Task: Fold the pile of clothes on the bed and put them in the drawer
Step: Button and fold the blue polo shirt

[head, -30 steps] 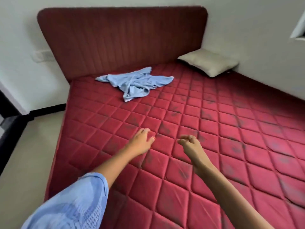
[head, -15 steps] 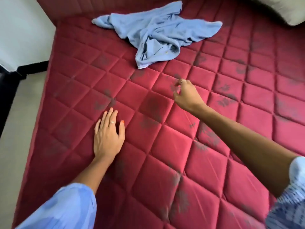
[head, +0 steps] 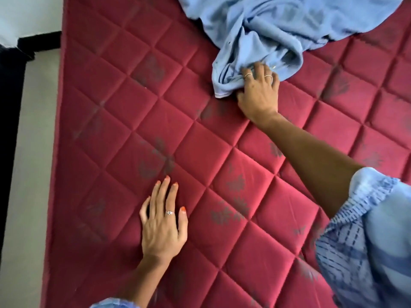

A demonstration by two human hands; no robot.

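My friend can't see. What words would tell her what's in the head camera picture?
A person's right hand grips a crumpled light blue garment on a red quilted mattress. Their left hand rests flat on the mattress, fingers straight.

1 garment (head: 289, 25), 2 hands, 3 rings

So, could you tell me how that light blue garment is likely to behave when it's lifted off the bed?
The light blue garment lies crumpled, so it will probably hang limp. It bunches where the right hand grips it, so it is likely light.
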